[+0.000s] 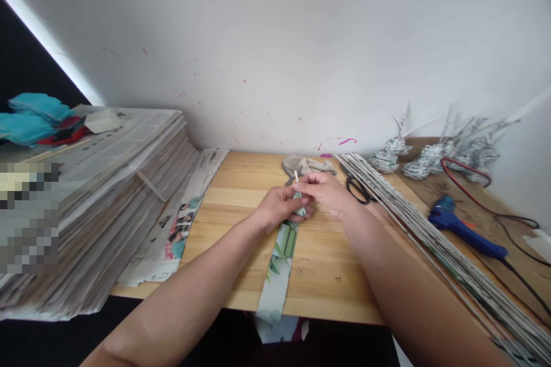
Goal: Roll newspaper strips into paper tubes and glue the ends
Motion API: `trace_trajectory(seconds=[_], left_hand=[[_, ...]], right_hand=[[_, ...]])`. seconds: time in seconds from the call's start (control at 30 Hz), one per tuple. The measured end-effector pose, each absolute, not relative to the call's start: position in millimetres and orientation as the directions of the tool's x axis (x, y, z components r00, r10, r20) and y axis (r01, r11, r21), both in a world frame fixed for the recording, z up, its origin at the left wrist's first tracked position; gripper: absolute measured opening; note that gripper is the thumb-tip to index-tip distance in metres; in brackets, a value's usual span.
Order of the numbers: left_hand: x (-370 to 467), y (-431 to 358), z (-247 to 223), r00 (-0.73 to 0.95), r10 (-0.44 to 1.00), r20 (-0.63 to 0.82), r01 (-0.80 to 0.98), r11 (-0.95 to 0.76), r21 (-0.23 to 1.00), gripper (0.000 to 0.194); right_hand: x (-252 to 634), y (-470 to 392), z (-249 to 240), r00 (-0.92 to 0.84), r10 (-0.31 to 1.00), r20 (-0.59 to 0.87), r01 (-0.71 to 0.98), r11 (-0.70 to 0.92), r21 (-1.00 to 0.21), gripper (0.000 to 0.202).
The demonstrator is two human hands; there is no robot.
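Observation:
A paper strip [279, 266], pale with green leaf prints, runs from my hands down over the table's front edge. Its far end is rolled narrow, and a thin white tip pokes up between my fingers. My left hand [282, 206] is closed around the rolled part from the left. From the right, my right hand [321, 188] pinches the same end near the tip, its fingers touching those of the left. Just behind both hands lies a crumpled grey cloth [307, 165]. Black-handled scissors [358, 190] rest to the right of my right hand, partly under paper sticks.
At left rises a tall newspaper stack [142, 178] with blue packets [41, 108] on top; loose newspaper sheets [189, 212] lie beside it. Rolled paper sticks [430, 246] stretch along the right. Beyond are a blue glue gun [469, 232] with its cord and several woven paper figures [385, 155].

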State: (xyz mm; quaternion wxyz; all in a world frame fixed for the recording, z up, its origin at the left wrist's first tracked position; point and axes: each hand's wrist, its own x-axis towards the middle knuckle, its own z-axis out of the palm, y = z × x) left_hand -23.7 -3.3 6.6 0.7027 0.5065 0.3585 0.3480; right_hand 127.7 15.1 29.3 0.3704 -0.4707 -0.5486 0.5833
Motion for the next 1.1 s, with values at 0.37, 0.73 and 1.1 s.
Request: trace_trajectory(seconds=[0.37, 0.73, 1.1], left_hand=[[-26.7, -4.1, 8.6, 0.600, 0.778, -0.188, -0.088, 0.297, 0.951, 0.044], [-26.5, -5.6, 11.0, 0.632, 0.755, -0.176, -0.063, 0.277, 0.959, 0.045], [-26.4, -3.9, 6.4, 0.645, 0.747, -0.162, -0.058, 0.259, 0.964, 0.044]], right_hand=[[129.4, 18.6, 28.3, -0.275, 0.949, -0.153, 0.032, -0.150, -0.988, 0.035], [130.6, 21.2, 25.7, -0.264, 0.945, -0.191, -0.025, -0.205, -0.978, 0.038], [133.6, 23.0, 25.2, -0.269, 0.948, -0.170, -0.023, -0.183, -0.983, 0.035]])
